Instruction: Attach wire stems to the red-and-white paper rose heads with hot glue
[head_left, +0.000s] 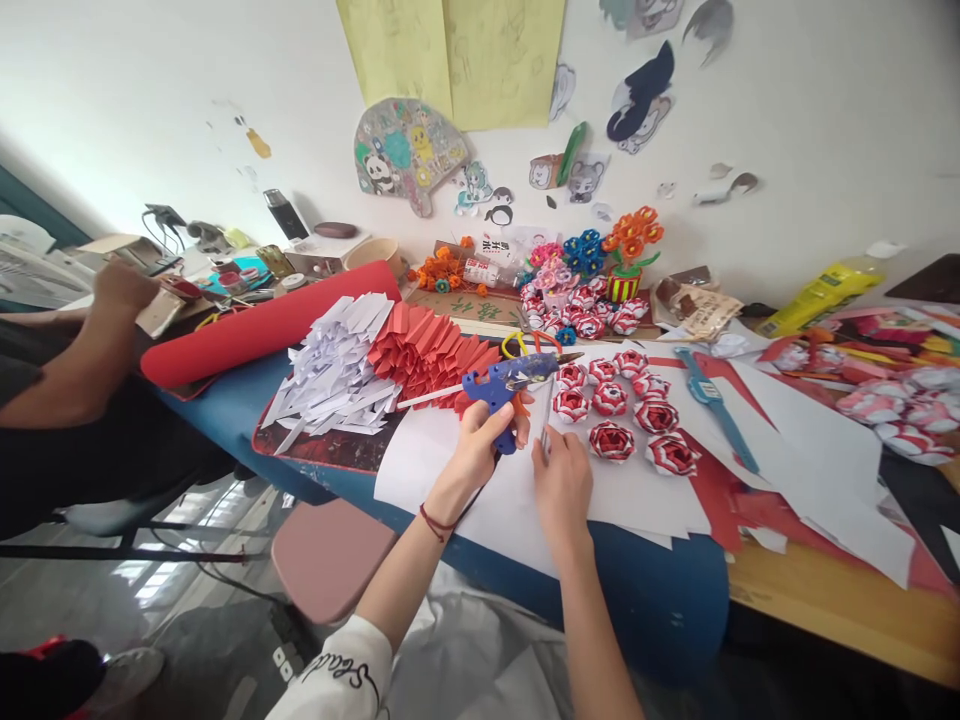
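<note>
My left hand (480,435) is wrapped round the handle of a blue hot glue gun (491,388), with a white glue stick (429,397) poking out of its back. The gun's nozzle points right, above the paper sheets. Close beside it, my right hand (562,480) pinches a small white paper piece (538,424), partly hidden by the fingers. Several red-and-white folded paper flowers (611,440) stand in rows on white paper (480,490) to the right. Left of the gun lie a heap of folded white paper pieces (337,360) and a heap of red ones (427,350).
A red paper roll (270,325) lies at the left, near another person's arm (90,330). Scissors (536,342) rest behind the glue gun. Finished colourful flowers (585,255) stand at the back. A blue watch (712,400) and a yellow bottle (825,290) lie to the right.
</note>
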